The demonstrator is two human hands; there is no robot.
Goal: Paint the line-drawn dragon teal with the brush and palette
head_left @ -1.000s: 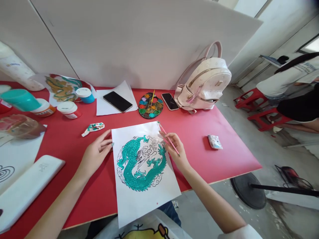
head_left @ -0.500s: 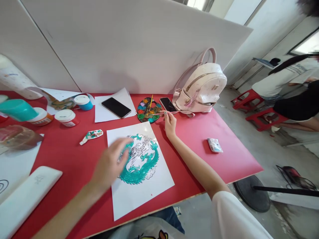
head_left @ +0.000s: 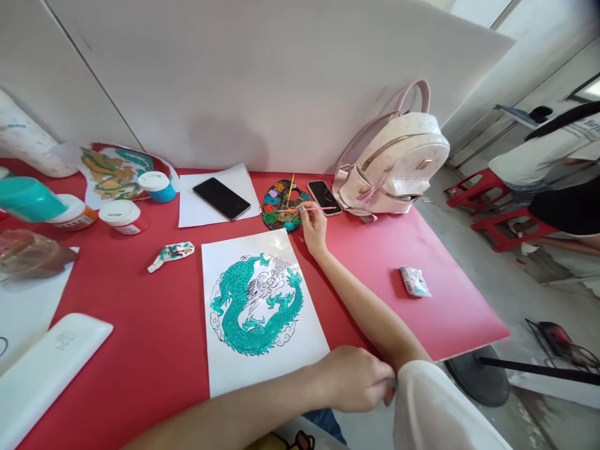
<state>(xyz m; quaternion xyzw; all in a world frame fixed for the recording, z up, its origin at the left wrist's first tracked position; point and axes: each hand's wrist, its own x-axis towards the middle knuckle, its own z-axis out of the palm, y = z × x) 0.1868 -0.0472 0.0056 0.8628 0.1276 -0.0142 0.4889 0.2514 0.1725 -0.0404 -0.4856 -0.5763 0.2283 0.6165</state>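
My right hand (head_left: 315,230) pinches a paintbrush with a thin pink handle (head_left: 328,208); its tip is over the paint palette (head_left: 269,219), which holds dabs of several colours. Another brush, yellow (head_left: 290,187), lies across the palette. Below it is a sheet of white paper (head_left: 225,378) with a round dragon drawing (head_left: 255,340), its body painted teal, its head and the clouds unpainted. My left hand (head_left: 359,379) crosses over the paper's lower edge to my right arm, fingers curled at the cuff of the white sleeve (head_left: 422,400). Whether they grip the cloth is unclear.
A phone (head_left: 221,198) lies on blank paper; a second phone (head_left: 323,197) lies beside a pale pink backpack (head_left: 398,162). Paint jars (head_left: 122,215), a stained tissue (head_left: 172,255) and a container of brown water (head_left: 32,255) stand left. A small packet (head_left: 415,281) lies right. People sit on red stools beyond.
My left hand has moved from above the dragon drawing, right and down, to my right sleeve. The brush in my right hand stays at the palette. The view has shifted slightly.
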